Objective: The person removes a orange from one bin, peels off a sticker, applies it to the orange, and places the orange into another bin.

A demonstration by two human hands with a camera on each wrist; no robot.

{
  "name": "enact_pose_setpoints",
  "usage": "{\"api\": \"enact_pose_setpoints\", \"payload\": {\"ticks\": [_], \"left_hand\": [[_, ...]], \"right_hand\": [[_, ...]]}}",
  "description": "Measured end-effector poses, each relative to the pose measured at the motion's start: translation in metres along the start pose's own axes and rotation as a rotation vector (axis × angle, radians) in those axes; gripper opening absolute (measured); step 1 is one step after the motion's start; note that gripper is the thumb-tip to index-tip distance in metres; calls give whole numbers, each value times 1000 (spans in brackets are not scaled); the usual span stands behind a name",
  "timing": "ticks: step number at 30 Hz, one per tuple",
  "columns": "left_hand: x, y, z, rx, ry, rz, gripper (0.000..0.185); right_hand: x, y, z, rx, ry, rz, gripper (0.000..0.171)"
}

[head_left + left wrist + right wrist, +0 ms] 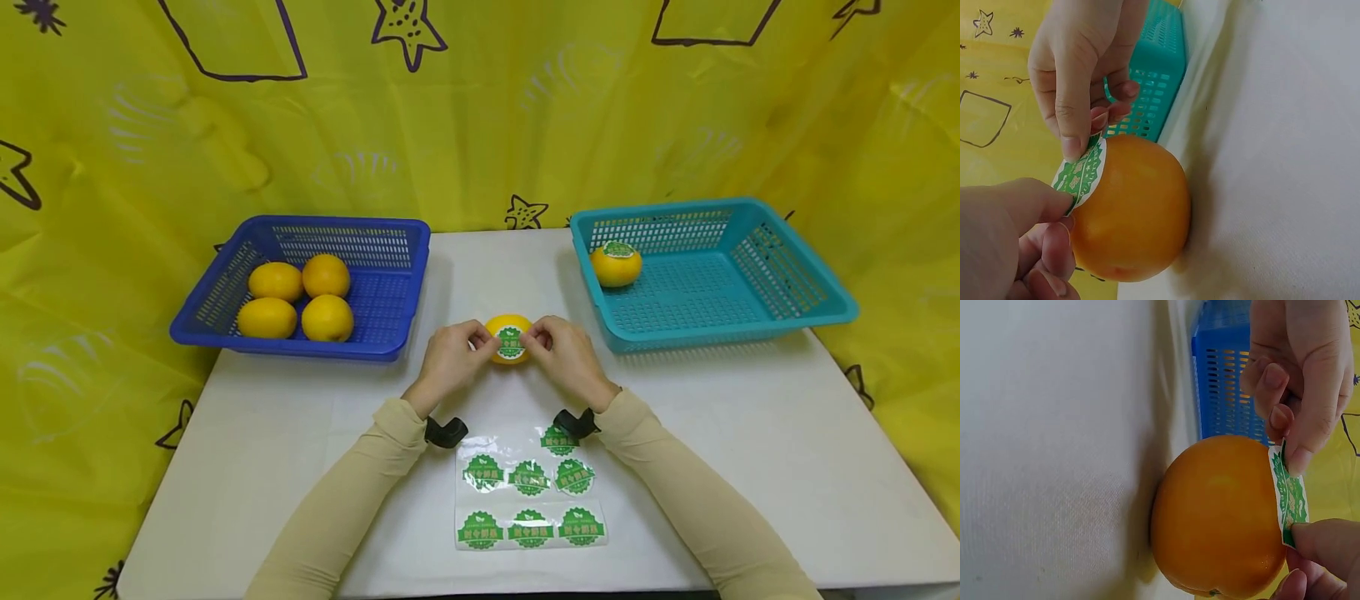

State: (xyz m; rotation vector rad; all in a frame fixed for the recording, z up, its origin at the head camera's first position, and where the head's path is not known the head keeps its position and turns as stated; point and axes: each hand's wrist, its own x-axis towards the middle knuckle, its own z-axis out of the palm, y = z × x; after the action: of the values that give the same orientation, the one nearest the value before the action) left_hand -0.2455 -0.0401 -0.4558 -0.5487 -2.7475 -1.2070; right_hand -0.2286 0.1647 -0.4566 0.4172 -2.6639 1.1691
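Observation:
An orange (512,322) sits on the table between my two hands, with a green and white round sticker (510,342) over its top. My left hand (453,357) pinches the sticker's left edge between thumb and fingers. At the opposite edge, the thumb and fingers of my right hand (567,357) pinch the same sticker. Seen from the left wrist, the sticker (1082,178) lies along the orange's side with its ends bent up in the fingers. The right wrist view shows the orange (1219,515) resting on the white cloth.
A blue basket (300,348) at the left holds several oranges. In the teal basket (735,333) at the right lies one orange (617,271) with a sticker on top. A sheet of several green stickers (531,502) lies in front, between the forearms. Yellow cloth hangs behind the table.

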Motion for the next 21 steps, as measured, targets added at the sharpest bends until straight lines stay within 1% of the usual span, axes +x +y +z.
{"api": "enact_pose_setpoints", "payload": {"ticks": [5,10,15,18,21], "left_hand": [[0,0,0,8,-3,-10,18],[0,0,-1,23,-8,3,20],[-1,0,-1,70,-12,16,22],[-2,0,-2,97,-3,1,23],[-2,-1,-2,87,15,-21,28]], "right_hand": [[0,1,0,-2,11,-1,13],[-1,1,-1,0,18,10,14],[-3,0,0,-10,38,43,18],[-3,1,1,-9,49,64,23],[-3,1,3,11,44,71,30]]}}
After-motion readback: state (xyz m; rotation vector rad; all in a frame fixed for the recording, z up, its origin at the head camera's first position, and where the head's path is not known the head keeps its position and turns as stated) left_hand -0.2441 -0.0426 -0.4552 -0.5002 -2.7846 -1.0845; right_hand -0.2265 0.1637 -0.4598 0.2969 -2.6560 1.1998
